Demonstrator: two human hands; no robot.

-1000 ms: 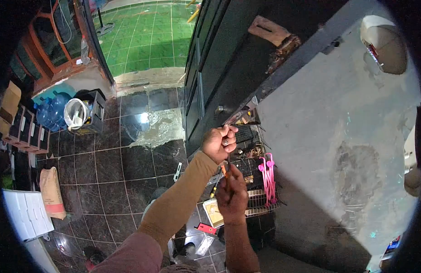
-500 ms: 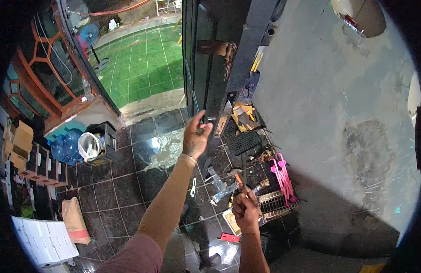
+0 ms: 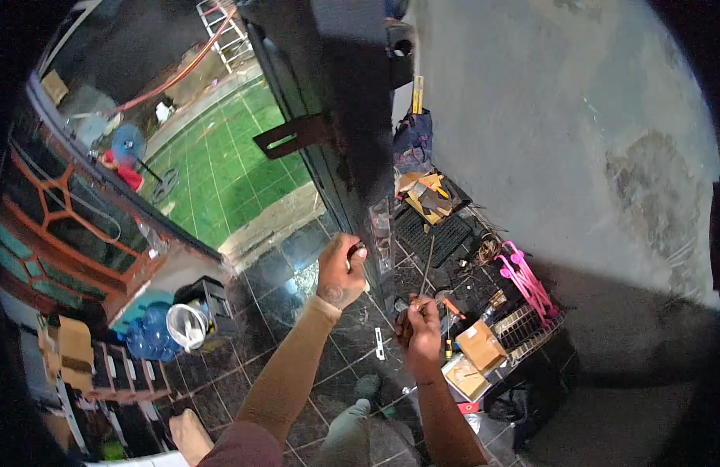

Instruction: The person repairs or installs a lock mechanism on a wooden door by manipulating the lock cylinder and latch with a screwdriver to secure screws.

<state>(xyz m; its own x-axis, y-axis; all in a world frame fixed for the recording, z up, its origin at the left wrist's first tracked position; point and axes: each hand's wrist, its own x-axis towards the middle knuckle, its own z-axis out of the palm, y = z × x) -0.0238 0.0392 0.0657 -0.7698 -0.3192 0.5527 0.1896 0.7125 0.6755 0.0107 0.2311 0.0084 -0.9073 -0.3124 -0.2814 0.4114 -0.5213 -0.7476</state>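
Observation:
My left hand [image 3: 343, 271] is closed at the edge of the dark door [image 3: 348, 101], thumb against the curled fingers. What it grips, if anything, is too small and hidden to make out. Lower and to the right, my right hand [image 3: 420, 331] is wrapped round what looks like a screwdriver [image 3: 429, 265]. Its long thin shaft points up and away, while the fist covers the handle. A metal lock plate [image 3: 381, 233] sits in the door edge beside my left hand. Above, a brown slotted metal plate [image 3: 290, 137] sticks out from the door.
On the dark tiles at right lie a cardboard box [image 3: 482, 346], a wire basket [image 3: 531, 335], a pink folding rack [image 3: 529, 282] and a black crate [image 3: 434, 233]. A white bracket [image 3: 379, 344] lies near my foot. Blue bottles [image 3: 151, 333] and a white bucket [image 3: 187, 325] stand left.
My left hand has gone from raised, spread fingers to a closed grip by the door edge. My right hand has risen slightly, the shaft now tilting right. The view has shifted and turned.

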